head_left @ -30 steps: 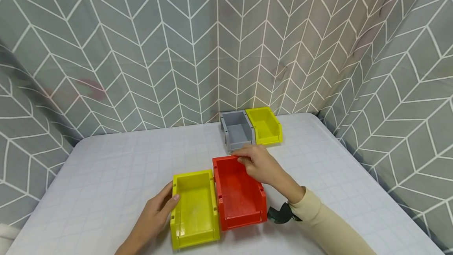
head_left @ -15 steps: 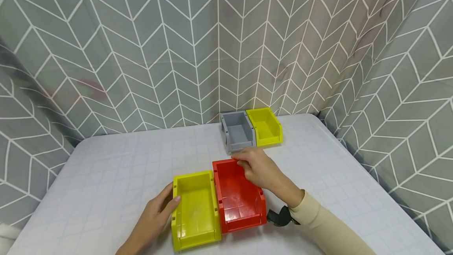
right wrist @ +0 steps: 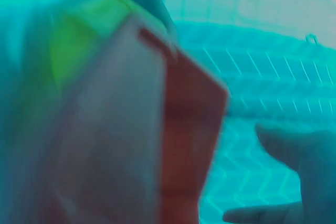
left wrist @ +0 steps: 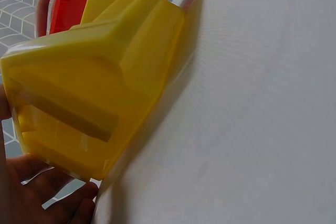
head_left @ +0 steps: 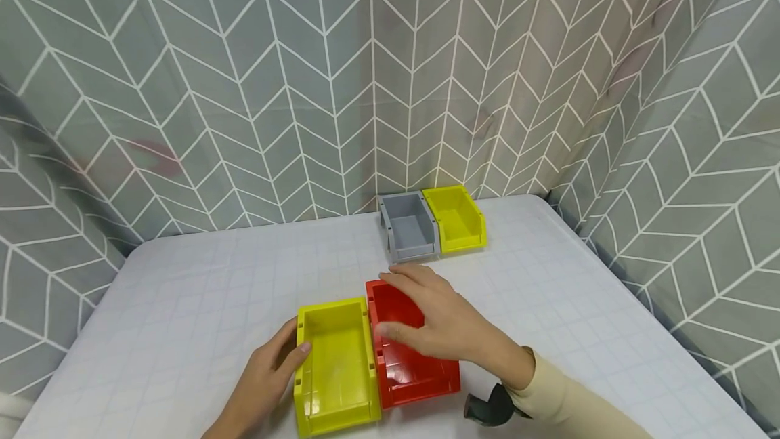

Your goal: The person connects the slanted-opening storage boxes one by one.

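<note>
A large yellow storage bin (head_left: 338, 371) lies on the white table in front of me. My left hand (head_left: 262, 374) grips its left wall, thumb over the rim, fingers outside; the left wrist view has these fingers (left wrist: 58, 184) at the bin's lower back edge. Right beside it, walls side by side, is a large red storage bin (head_left: 420, 378). Over the red bin spreads my right hand (head_left: 447, 320), fingers extended towards its back rim and thumb apart, hiding part of the interior. In the blurred right wrist view, the right hand (right wrist: 294, 161) stands apart from the red bin (right wrist: 189, 129).
Behind them, a grey bin (head_left: 411, 232) and a smaller yellow bin (head_left: 457, 219) stand side by side near the back edge of the table (head_left: 231, 276). A patterned curtain (head_left: 305, 87) hangs behind and at both sides. A black device (head_left: 490, 406) sits at the right wrist.
My right hand has let go of the red bin's back rim, opened its fingers and shifted towards me. Both large bins have slid slightly towards me. The left hand keeps its grip.
</note>
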Action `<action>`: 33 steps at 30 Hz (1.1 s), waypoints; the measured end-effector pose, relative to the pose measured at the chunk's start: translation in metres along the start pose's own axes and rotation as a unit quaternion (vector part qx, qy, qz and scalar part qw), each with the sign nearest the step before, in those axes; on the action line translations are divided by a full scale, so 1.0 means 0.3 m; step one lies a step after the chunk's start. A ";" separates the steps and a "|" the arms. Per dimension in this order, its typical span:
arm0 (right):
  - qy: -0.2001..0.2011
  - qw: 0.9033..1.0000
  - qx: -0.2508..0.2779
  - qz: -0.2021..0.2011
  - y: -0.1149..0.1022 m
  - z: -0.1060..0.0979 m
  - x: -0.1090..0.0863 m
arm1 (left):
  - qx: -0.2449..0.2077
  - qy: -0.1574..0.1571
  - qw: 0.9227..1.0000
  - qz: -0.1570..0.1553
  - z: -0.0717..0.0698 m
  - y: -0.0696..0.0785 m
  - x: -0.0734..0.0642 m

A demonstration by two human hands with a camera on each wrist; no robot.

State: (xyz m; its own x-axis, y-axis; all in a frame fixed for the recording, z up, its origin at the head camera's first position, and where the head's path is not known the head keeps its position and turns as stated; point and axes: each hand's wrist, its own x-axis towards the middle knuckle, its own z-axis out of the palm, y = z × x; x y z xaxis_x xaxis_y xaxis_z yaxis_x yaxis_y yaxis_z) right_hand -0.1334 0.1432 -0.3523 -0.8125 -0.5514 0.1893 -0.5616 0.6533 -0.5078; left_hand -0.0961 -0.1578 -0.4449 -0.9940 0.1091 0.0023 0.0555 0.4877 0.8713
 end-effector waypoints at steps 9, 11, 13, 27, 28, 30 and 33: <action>-0.046 0.992 -0.118 0.003 -0.040 0.068 -0.004 | -0.006 -0.001 1.000 0.001 -0.003 -0.005 -0.004; -0.040 0.992 -0.120 -0.002 -0.040 0.072 -0.005 | -0.010 -0.002 1.000 0.004 -0.004 -0.007 -0.004; -0.036 0.991 -0.125 -0.004 -0.041 0.075 -0.005 | -0.010 -0.003 1.000 0.007 -0.004 -0.008 -0.004; -0.025 0.990 -0.141 -0.014 -0.050 0.089 0.000 | -0.005 0.000 1.000 0.012 -0.007 -0.012 -0.005; -0.025 0.990 -0.141 -0.015 -0.050 0.090 0.000 | -0.004 -0.002 1.000 0.010 -0.007 -0.011 -0.005; -0.025 0.989 -0.142 -0.015 -0.049 0.091 -0.001 | -0.005 -0.004 1.000 0.007 -0.007 -0.010 -0.005; -0.029 0.988 -0.152 -0.017 -0.049 0.091 -0.002 | -0.005 -0.006 1.000 0.004 -0.009 -0.008 -0.005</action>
State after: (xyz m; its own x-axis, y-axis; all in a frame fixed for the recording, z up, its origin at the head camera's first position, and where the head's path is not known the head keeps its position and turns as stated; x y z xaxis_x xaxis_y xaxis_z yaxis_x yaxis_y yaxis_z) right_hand -0.1206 0.1198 -0.3678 -0.7866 -0.5991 0.1496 -0.6171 0.7544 -0.2237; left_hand -0.0951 -0.1613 -0.4457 -0.9924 0.1234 0.0034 0.0625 0.4783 0.8760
